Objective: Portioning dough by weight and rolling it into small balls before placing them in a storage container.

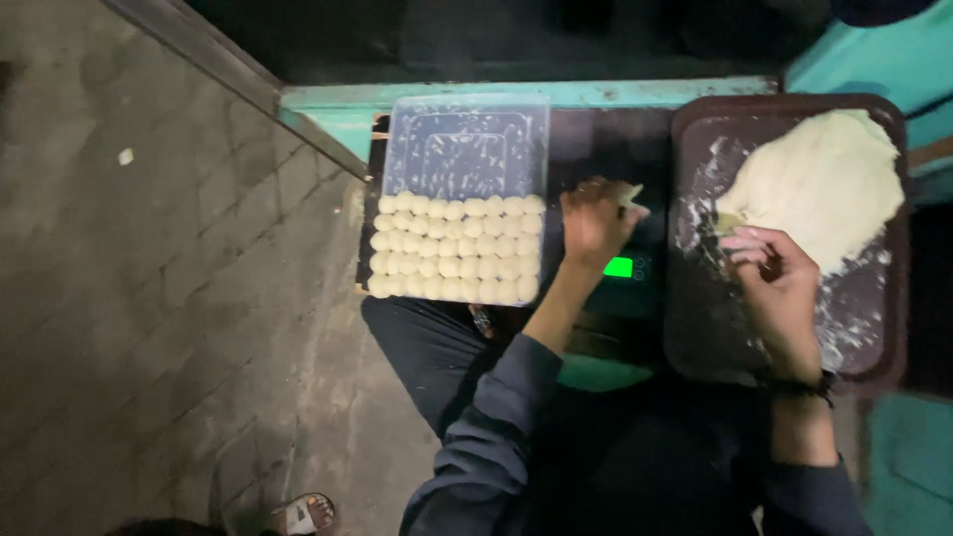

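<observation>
My left hand (593,226) hovers over a dark digital scale (623,268) with a green lit display, its fingers pinching a small piece of dough (631,196). My right hand (774,283) rests on a dark floured tray (695,328), fingers curled and touching the near edge of a large flattened slab of pale dough (824,184). To the left stands a clear plastic box (467,149) with several rows of small dough balls (452,248) filling its near half.
A teal bench (516,94) carries the box, scale and tray. Grey paving stones (149,298) lie to the left. A sandalled foot (303,514) shows at the bottom. My dark trousers and sleeves fill the lower middle.
</observation>
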